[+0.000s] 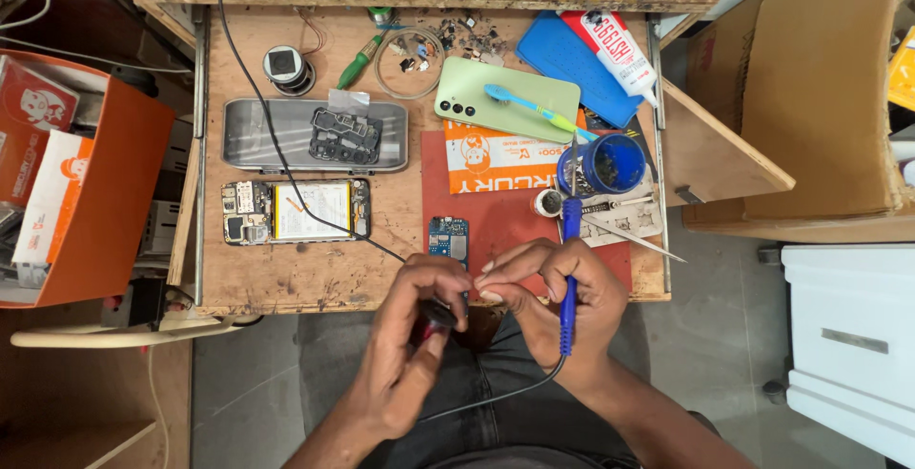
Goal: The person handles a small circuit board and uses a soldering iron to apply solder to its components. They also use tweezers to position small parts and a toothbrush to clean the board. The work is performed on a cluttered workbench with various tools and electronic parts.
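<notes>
An orange and white carton (67, 173) stands at the left of the wooden bench. A white tube with a red label (610, 50) lies at the top right on a blue mat. An orange printed packet (496, 159) lies mid-bench under the green phone back

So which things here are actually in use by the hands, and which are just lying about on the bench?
In hand:
- left hand grips a black cabled tool
- right hand holds a blue-handled iron
- small circuit board just ahead of the hands

Lying about:
- opened phone
- grey tray with a frame part
- green phone back with a toothbrush
- blue tub
- glue tube
- tweezers
</notes>
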